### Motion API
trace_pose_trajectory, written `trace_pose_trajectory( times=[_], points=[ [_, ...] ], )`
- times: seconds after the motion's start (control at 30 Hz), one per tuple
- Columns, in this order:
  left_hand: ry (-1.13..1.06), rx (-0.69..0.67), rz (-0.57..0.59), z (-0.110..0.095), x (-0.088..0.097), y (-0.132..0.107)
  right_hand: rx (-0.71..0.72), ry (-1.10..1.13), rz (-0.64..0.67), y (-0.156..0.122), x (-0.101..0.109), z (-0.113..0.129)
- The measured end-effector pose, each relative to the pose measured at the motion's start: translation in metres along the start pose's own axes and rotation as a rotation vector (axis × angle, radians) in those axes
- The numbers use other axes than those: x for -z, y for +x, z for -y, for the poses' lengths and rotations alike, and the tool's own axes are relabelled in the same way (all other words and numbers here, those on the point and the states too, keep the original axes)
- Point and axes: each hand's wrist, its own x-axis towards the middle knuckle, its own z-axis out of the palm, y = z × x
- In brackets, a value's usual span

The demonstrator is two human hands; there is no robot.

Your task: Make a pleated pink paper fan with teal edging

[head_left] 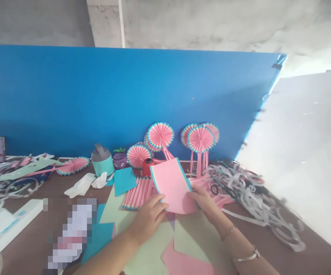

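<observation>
Head view: pink paper sheet (172, 185) between left hand (148, 217) and right hand (207, 204).

A pink paper sheet (172, 185), blue-edged, held tilted above the table.

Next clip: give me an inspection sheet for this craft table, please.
Surface: brown table, mostly covered with paper.
Job's things: pink sheet with blue edging, held up off the table; pleated pink paper behind it.
Clutter: paper strips, loose green sheets, tissue, teal jug, purple pot.
Hands: left hand and right hand both pinch the sheet's lower edge.
Cables: nothing seen.
Surroundings: blue board with paper fans leaning on it; white panel at right.
</observation>
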Motion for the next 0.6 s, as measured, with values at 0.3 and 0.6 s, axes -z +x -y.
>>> trace_pose_trajectory(
  times=[0.3, 0.6],
  points=[
    [-0.004, 0.179, -0.006, 0.015, -0.004, 0.003, 0.484, -0.56, 0.293, -0.013, 0.015, 0.017],
    [0.098, 0.158, 0.026, 0.009, 0.002, 0.003, 0.429, -0.834, 0.23, -0.016, 0.002, 0.01]
  ],
)
